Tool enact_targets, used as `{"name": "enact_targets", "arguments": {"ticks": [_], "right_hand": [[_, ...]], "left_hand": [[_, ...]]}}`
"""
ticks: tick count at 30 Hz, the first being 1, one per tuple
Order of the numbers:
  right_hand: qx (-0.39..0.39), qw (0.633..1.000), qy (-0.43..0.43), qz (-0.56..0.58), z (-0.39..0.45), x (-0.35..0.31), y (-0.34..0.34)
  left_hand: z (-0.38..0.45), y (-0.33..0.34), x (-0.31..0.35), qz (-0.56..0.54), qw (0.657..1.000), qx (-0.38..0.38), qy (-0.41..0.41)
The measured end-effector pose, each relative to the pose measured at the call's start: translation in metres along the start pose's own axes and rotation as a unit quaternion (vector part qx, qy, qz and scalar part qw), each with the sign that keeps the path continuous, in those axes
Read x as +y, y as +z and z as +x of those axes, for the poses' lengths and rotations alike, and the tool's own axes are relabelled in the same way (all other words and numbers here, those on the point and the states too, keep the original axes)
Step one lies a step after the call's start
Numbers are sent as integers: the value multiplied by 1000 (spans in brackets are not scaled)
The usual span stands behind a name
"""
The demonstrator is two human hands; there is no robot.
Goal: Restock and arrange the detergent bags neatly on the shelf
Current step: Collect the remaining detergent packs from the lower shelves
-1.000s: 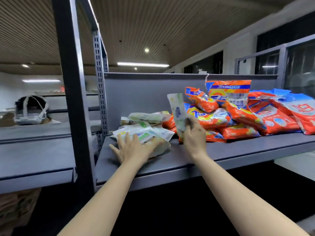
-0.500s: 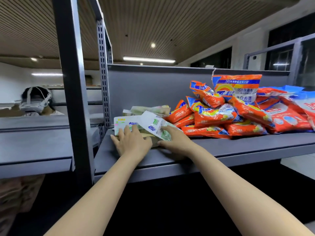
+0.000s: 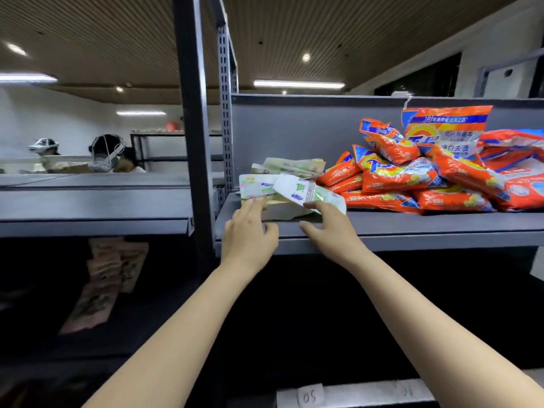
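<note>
A small stack of white-and-green detergent bags (image 3: 256, 187) lies at the left end of the grey shelf (image 3: 412, 228). One white-and-green bag (image 3: 306, 191) rests tilted on top of it. My left hand (image 3: 250, 231) touches the stack's front with its fingertips. My right hand (image 3: 329, 228) has its fingertips at the tilted bag's near edge, thumb spread away from it; neither hand grips a bag. To the right, a loose heap of orange detergent bags (image 3: 412, 178) fills the shelf, with one large orange bag (image 3: 444, 128) upright against the back panel.
A dark steel upright (image 3: 194, 113) stands just left of the stack. Another grey shelf (image 3: 88, 201) extends to the left. Pale bags (image 3: 100, 284) hang in the dark space below it. Two people wearing headsets (image 3: 103, 154) are in the far background left.
My right hand brought the upright white-and-green bag down onto the stack and let it go. Both hands have drawn back towards the shelf's front edge.
</note>
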State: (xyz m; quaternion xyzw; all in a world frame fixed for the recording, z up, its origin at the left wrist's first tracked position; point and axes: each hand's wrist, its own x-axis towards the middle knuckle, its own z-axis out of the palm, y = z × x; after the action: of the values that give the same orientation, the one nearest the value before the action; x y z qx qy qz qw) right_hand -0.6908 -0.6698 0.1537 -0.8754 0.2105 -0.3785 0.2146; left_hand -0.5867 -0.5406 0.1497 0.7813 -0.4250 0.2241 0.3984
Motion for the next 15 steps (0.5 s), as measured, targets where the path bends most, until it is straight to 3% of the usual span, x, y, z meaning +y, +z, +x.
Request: {"name": "enact_targets", "arguments": {"ticks": [7, 15], "right_hand": [[0, 998, -51, 26, -62, -37, 26], [-42, 990, -136, 17, -110, -78, 96]], "left_hand": [[-71, -46, -34, 14, 997, 68, 37], [-127, -84, -125, 74, 994, 60, -48]]}}
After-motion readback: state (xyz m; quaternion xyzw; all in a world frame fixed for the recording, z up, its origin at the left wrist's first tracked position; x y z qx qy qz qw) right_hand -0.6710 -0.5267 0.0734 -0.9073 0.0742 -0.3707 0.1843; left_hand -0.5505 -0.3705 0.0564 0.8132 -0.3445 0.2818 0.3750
